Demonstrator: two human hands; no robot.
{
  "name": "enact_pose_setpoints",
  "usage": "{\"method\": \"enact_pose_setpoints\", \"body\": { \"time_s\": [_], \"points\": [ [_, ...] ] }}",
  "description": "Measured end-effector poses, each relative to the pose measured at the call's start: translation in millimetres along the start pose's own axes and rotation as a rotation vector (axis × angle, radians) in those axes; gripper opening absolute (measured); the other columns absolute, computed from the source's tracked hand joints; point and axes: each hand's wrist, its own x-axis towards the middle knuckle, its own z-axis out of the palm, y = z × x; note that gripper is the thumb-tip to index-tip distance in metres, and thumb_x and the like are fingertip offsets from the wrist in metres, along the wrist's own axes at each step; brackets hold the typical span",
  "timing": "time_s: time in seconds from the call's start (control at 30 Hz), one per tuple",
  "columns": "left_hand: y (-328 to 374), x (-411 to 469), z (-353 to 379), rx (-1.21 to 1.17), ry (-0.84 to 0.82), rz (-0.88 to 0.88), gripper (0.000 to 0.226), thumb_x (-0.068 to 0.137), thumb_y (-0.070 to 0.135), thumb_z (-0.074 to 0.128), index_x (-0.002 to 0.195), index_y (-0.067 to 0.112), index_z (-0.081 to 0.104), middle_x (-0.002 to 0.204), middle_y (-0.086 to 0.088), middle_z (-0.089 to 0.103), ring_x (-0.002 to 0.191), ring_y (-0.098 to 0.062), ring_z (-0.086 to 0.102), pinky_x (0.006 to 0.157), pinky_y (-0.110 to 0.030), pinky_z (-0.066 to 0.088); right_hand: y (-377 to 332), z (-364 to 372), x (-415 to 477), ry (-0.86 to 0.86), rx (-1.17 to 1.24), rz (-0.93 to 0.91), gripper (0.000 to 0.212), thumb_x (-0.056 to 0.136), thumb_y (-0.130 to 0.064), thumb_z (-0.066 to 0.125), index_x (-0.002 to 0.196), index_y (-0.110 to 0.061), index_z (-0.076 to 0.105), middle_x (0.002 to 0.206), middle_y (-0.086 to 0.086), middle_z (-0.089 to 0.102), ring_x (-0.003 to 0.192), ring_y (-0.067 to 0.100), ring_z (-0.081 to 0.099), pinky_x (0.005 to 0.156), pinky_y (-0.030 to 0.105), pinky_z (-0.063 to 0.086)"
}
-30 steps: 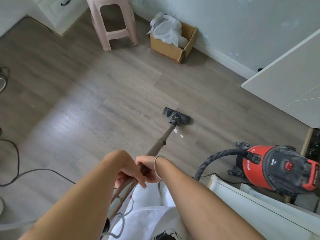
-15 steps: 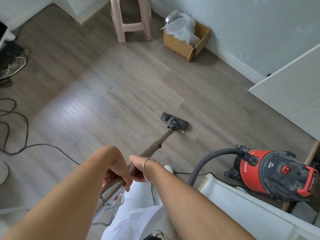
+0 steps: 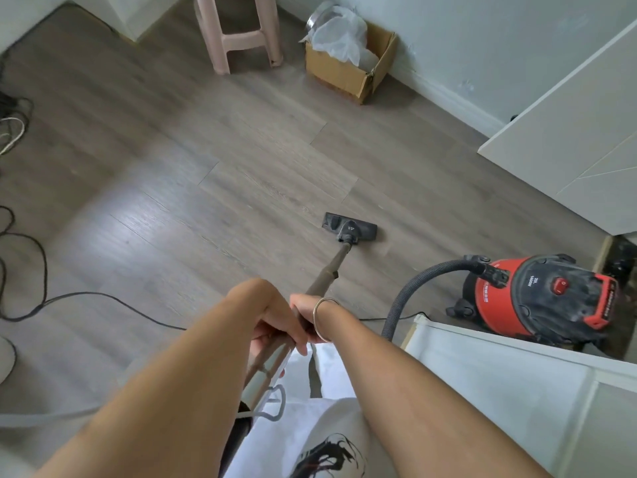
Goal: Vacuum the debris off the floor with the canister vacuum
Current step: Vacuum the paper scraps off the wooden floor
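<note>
The red and black canister vacuum [image 3: 537, 298] stands on the floor at the right, its ribbed grey hose [image 3: 410, 291] curving down to the left. Both hands grip the wand [image 3: 331, 270]: my left hand [image 3: 272, 322] is closed around its lower metal part, my right hand [image 3: 306, 315], with a bangle on the wrist, is closed just above it. The wand runs forward to the black floor nozzle [image 3: 350, 229], which lies flat on the grey wood floor [image 3: 206, 188]. I see no debris around the nozzle.
A pink stool [image 3: 238, 32] and an open cardboard box [image 3: 348, 70] with white plastic stand by the far wall. Black cables [image 3: 31, 270] loop over the floor at the left. White panels [image 3: 568, 139] lean at the right, and a white frame [image 3: 517, 367] lies near my legs.
The nozzle has been pulled back over the small white scraps that lay behind it; they are no longer visible. The view has shifted slightly.
</note>
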Motion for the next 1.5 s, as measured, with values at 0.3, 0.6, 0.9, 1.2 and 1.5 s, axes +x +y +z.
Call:
{"method": "enact_pose_setpoints", "body": {
  "time_s": [0.3, 0.6, 0.9, 1.2, 1.5],
  "points": [
    [-24, 27, 19, 0.051, 0.210, 0.183, 0.028, 0.086, 0.012, 0.056, 0.111, 0.000, 0.051, 0.093, -0.020, 0.060, 0.088, -0.037, 0.064, 0.098, -0.048, 0.051, 18, 20, 4, 0.176, 0.091, -0.091, 0.012, 0.085, -0.015, 0.044, 0.082, -0.006, 0.051, 0.062, 0.007, 0.049, 0.050, 0.021, 0.048, 0.040, 0.015, 0.037],
    [-67, 47, 15, 0.006, 0.185, 0.131, 0.064, 0.061, 0.012, 0.063, 0.122, -0.001, 0.050, 0.099, -0.026, 0.062, 0.101, -0.043, 0.068, 0.086, -0.055, 0.055, 30, 61, 21, 0.072, 0.157, -0.010, 0.024, 0.091, -0.029, 0.040, 0.102, -0.010, 0.051, 0.068, 0.003, 0.052, 0.056, 0.017, 0.052, 0.046, 0.024, 0.043],
    [-42, 44, 10, 0.256, 0.542, 0.278, 0.014, 0.073, 0.023, 0.063, 0.071, 0.016, 0.051, 0.068, 0.000, 0.058, 0.061, -0.018, 0.060, 0.062, -0.024, 0.048, 14, 42, 26, 0.208, 0.230, -0.101, 0.040, 0.093, -0.035, 0.047, 0.120, -0.009, 0.059, 0.094, 0.007, 0.062, 0.089, 0.027, 0.063, 0.086, 0.035, 0.053],
    [25, 32, -16, 0.251, 0.481, 0.323, 0.009, 0.073, 0.022, 0.065, 0.069, 0.016, 0.058, 0.073, -0.004, 0.062, 0.076, -0.028, 0.064, 0.087, -0.040, 0.056, -15, -22, 27, 0.244, 0.291, -0.139, 0.041, 0.090, -0.033, 0.057, 0.118, -0.003, 0.061, 0.104, 0.012, 0.070, 0.082, 0.027, 0.068, 0.079, 0.029, 0.057],
    [105, -5, -52, 0.157, 0.493, 0.287, 0.010, 0.070, 0.018, 0.067, 0.076, 0.012, 0.062, 0.080, -0.009, 0.064, 0.088, -0.033, 0.071, 0.085, -0.046, 0.058, -79, -89, 12, 0.073, 0.319, -0.124, 0.032, 0.093, -0.021, 0.054, 0.063, -0.011, 0.047, 0.026, 0.000, 0.046, 0.021, 0.011, 0.046, 0.029, 0.012, 0.036]
  ]
}}
